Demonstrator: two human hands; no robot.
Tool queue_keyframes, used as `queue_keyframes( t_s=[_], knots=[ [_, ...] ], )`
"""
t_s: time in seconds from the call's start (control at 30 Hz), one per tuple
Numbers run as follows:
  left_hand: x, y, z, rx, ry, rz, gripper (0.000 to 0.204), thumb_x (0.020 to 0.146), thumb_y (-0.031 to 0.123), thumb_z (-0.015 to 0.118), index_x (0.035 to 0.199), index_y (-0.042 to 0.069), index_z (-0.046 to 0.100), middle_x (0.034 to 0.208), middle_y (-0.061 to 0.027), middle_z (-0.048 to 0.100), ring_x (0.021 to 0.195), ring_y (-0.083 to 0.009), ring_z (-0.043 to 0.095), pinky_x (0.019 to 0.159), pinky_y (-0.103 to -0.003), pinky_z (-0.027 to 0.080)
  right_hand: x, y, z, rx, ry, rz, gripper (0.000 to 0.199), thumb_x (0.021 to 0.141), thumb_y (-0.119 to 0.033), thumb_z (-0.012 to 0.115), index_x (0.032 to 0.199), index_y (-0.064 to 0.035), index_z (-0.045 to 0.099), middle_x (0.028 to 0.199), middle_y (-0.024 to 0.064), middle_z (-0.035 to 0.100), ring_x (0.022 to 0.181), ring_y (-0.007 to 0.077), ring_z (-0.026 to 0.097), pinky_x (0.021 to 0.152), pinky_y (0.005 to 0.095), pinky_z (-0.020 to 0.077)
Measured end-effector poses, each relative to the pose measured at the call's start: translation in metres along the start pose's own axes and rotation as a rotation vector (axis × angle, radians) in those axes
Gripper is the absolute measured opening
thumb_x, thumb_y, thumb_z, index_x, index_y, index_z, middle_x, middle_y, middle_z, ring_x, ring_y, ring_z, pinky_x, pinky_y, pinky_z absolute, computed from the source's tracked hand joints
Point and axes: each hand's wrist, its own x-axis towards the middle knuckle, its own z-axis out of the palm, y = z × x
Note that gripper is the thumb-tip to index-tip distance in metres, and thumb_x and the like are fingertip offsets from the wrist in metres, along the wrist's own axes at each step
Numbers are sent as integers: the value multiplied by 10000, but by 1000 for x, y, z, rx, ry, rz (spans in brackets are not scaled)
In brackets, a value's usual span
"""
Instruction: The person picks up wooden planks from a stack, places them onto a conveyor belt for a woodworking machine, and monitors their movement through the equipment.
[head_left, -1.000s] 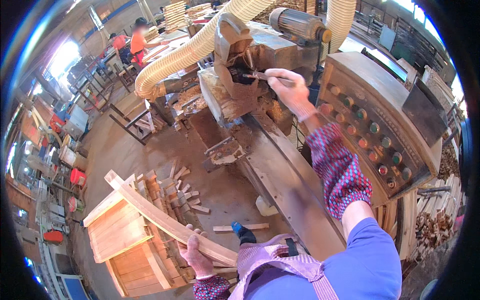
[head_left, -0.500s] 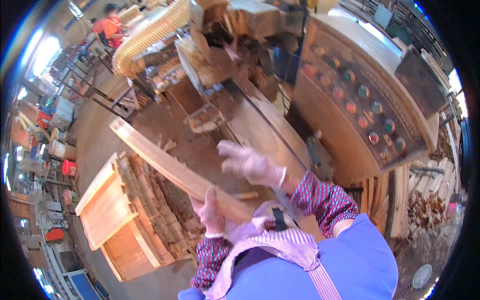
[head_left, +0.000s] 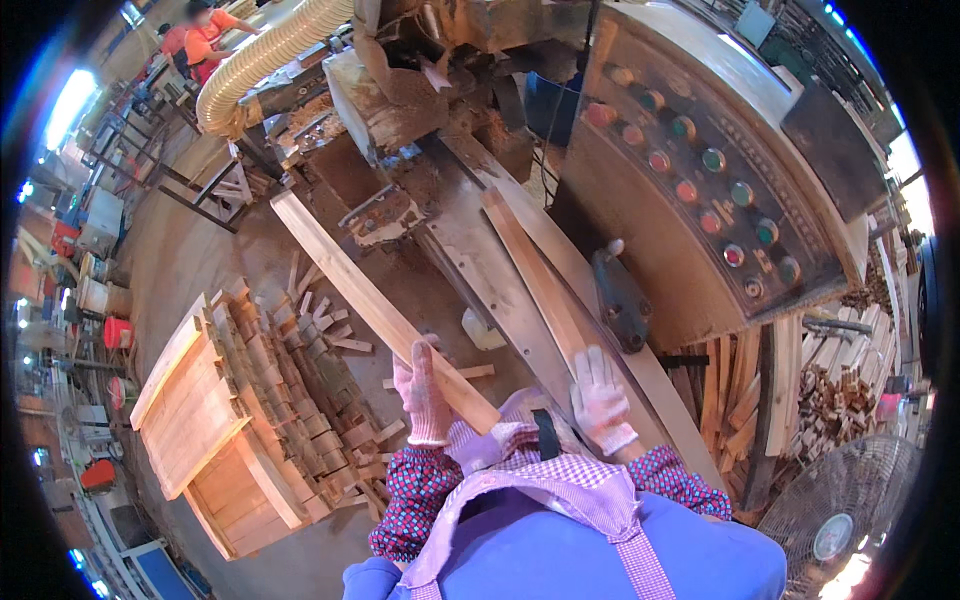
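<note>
My left hand (head_left: 424, 392), in a pale knitted glove, is closed round a long wooden board (head_left: 372, 298). The board slants up and away to the left, its near end close to my apron. On the metal machine bed (head_left: 490, 270) lies a second wooden board (head_left: 535, 275), along a dark guide rail. My right hand (head_left: 601, 400), gloved too, rests flat with fingers stretched out at this board's near end. Its fingertips touch the wood, and it does not wrap round it.
Left of me stands a stack of cut wood pieces (head_left: 215, 430). A control panel with coloured buttons (head_left: 700, 170) rises at the right, beside a lever (head_left: 620, 290). A ribbed hose (head_left: 265, 75) hangs ahead. A fan (head_left: 835, 535) is at lower right. Someone in orange (head_left: 205, 40) works far off.
My right hand has come down from the air onto the machine bed, where a board now shows. The left hand's board has swung slightly to the right. My view has shifted a little.
</note>
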Motion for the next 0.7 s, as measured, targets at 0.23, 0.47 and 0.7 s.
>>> queue_keyframes(
  t_s=[0.23,0.47,0.7],
  knots=[
    [4,13,-10,25,8,41,318,952,317,679,1119,62,590,875,-10,600,729,-101,569,644,-255,491,282,-20,57,-150,149,-227,504,894,-157,484,1374,-2,497,1429,204,479,1320,378,457,1130,484,326],
    [17,1,-43,-27,45,157,389,957,318,674,1206,53,537,977,-33,621,814,-122,581,737,-274,507,309,-94,18,487,-320,-28,583,885,-179,618,1429,-45,459,1453,172,487,1299,329,497,1073,441,408],
    [6,13,-45,669,-164,390,756,917,338,707,1485,0,340,1425,-160,494,1292,-282,480,1106,-379,365,98,-116,-46,947,-289,-327,716,879,-238,686,1480,-9,371,1478,249,424,1344,352,466,1082,370,420]
  ],
)
